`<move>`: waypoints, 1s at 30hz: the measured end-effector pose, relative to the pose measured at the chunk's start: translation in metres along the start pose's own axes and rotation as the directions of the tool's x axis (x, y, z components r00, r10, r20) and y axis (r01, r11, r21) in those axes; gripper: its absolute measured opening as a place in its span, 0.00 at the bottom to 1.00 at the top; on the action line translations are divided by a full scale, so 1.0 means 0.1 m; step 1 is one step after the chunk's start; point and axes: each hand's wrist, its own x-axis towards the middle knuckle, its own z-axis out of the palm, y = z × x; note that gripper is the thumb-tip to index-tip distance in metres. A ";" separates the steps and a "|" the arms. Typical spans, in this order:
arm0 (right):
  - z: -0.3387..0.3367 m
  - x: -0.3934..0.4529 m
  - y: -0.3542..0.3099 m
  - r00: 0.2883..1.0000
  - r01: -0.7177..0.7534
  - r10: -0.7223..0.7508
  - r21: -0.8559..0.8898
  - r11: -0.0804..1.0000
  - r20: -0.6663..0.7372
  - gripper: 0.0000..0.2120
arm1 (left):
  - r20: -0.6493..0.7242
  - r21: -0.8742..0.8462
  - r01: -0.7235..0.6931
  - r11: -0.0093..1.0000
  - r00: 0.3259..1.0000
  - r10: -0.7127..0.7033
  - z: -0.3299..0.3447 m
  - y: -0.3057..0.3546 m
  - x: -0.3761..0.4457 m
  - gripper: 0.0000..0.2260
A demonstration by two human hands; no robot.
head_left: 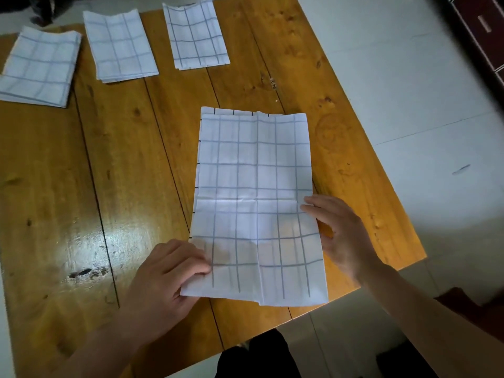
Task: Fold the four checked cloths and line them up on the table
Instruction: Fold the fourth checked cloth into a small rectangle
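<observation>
Planked wooden surface (81, 186), glossy with a glare patch near its front edge, over a pale tiled floor (395, 77). Three folded checked cloths lie in a row along the far side: left cloth (41, 66), middle cloth (120, 46), right cloth (195, 35). A fourth cloth (253, 186) (longer, half-folded) lies near the front edge. Left hand (166, 282) pinches its near-left corner; right hand (341, 236) rests relaxed fingers on its right edge.

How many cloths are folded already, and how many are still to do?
Three folded cloths sit in a row at the table's far edge. The fourth cloth is only partly folded, held by the left hand and right hand. It still needs folding smaller and lining up.
</observation>
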 end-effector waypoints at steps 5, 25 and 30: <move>0.03 0.04 0.03 0.997 0.027 -0.029 -0.025 0.999 -0.074 0.16 | 0.015 0.079 -0.002 0.997 1.000 0.001 -0.06 -0.13 0.09 0.12; 0.06 0.08 0.07 0.983 0.050 -0.045 0.022 0.999 -0.177 0.12 | -0.036 0.195 0.069 0.978 0.997 -0.063 0.06 -0.55 0.64 0.14; 0.01 0.11 0.06 0.976 0.051 -0.039 0.055 0.997 -0.215 0.11 | -0.065 0.067 0.139 0.988 0.989 -0.135 0.02 -0.52 0.71 0.10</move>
